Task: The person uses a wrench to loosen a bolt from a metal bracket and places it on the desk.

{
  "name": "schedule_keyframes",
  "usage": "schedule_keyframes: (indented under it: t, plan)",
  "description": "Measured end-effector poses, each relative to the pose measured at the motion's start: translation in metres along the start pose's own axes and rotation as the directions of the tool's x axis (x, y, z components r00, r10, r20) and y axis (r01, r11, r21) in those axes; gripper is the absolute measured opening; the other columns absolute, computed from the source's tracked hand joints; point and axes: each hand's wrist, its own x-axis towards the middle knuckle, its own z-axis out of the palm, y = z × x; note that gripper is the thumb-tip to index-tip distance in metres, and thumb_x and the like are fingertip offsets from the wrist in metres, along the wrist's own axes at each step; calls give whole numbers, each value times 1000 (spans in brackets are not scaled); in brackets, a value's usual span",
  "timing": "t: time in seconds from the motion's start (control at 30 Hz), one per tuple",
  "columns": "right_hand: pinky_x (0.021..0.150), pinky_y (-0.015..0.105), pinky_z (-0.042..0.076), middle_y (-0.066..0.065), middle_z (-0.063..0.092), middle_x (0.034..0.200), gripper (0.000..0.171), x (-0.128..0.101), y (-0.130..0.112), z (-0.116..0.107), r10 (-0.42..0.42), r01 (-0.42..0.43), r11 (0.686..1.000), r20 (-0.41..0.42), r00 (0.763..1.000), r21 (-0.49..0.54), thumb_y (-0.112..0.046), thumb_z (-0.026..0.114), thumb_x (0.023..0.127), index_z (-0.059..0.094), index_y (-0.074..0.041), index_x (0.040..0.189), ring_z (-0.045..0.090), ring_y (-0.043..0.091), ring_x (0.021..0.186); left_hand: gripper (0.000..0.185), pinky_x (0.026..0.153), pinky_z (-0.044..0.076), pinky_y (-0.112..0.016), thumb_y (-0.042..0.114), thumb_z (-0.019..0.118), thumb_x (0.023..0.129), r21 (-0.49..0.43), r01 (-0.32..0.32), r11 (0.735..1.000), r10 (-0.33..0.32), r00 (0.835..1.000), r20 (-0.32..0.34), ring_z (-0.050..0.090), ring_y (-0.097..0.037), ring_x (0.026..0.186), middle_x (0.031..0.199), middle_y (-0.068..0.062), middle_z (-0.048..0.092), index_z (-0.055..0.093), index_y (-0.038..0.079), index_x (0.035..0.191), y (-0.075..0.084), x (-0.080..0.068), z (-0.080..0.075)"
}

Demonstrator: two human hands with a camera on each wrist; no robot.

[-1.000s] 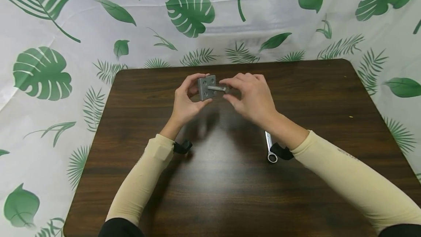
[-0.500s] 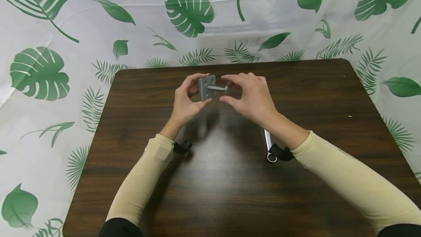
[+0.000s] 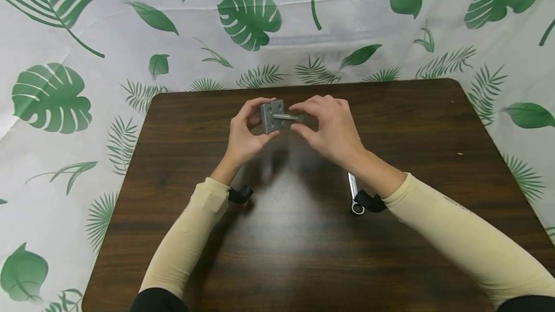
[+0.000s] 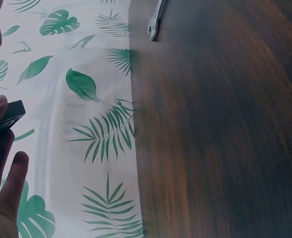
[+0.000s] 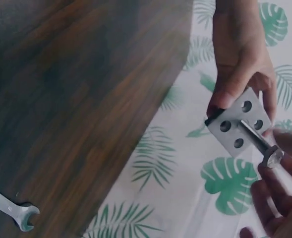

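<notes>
In the head view my left hand grips a grey square metal plate with several holes, held up above the dark wooden table. A steel bolt sticks out of the plate's middle toward the right. My right hand pinches the bolt's head between thumb and fingertips. In the right wrist view the plate, the bolt and its hex head show plainly, the head between my right fingertips. The left wrist view catches only the plate's edge.
A silver combination wrench lies on the table under my right wrist, partly hidden; it shows also as the wrench and the wrench. A white cloth with green leaves hangs behind and around the table.
Half a second ago my right fingers had come off the bolt head and spread; now they pinch it again. The left hand and the plate have stayed in place.
</notes>
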Motion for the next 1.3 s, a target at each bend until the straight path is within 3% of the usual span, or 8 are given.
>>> schedule_keyframes:
  t: [0.2,0.3,0.4,0.63,0.77,0.87,1.1,1.3]
  plan:
    - [60,35,39,-4,64,68,38,2,-3,-2,219,-224,975,158,963,15,-47,57,98,76,-15,93,51,17,60,67,78,56,-41,-25,78,64,20,4,1000,-4,1000,-6,68,-35,95,126,-24,61,54,-10,124,1,0,-3]
    - [73,40,42,-2,69,80,22,2,-1,-1,168,-173,985,158,973,19,-34,69,92,76,-14,99,57,18,72,66,77,56,-45,-24,78,64,19,10,1000,-10,1000,-3,68,-36,93,127,-25,61,54,-10,124,1,-2,-3]
    - [83,44,40,-1,72,93,29,1,1,0,80,-82,996,99,992,21,-27,78,85,74,-14,111,61,19,83,66,77,56,-46,-24,78,64,12,11,1000,-11,1000,-2,68,-36,93,127,-25,60,53,-10,124,0,-3,-2]
    - [60,36,41,-4,67,77,35,1,-2,-1,219,-228,973,153,964,43,-45,59,97,75,-15,107,55,15,66,65,79,56,-44,-23,78,65,15,-4,1000,4,1000,0,68,-35,95,127,-26,60,53,-10,124,1,0,-2]
    - [74,41,41,-1,70,86,20,1,-1,-1,118,-121,992,119,986,26,-26,72,91,75,-14,107,58,18,76,65,80,56,-43,-24,78,65,17,13,1000,-13,1000,4,68,-35,95,127,-25,61,54,-10,124,2,0,-2]
    - [79,42,43,-1,71,95,31,1,0,0,95,-101,993,90,991,63,-25,78,86,73,-14,114,62,17,83,66,79,56,-43,-25,77,64,10,13,1000,-13,1000,4,68,-36,95,127,-27,60,53,-11,124,1,-1,-2]
    - [58,37,42,-6,68,76,41,1,-3,-5,318,-335,941,222,922,41,-54,53,97,75,-20,97,56,15,67,65,80,56,-43,-25,77,64,10,4,1000,-4,1000,-2,68,-36,95,127,-26,61,54,-10,124,2,0,-3]
    - [60,37,46,-4,70,88,21,0,-3,-4,138,-138,990,106,985,0,-25,76,87,74,-18,106,63,13,74,66,80,55,-46,-25,77,65,-1,1,1000,-1,1000,3,68,-36,96,127,-25,60,53,-10,124,1,-1,-3]
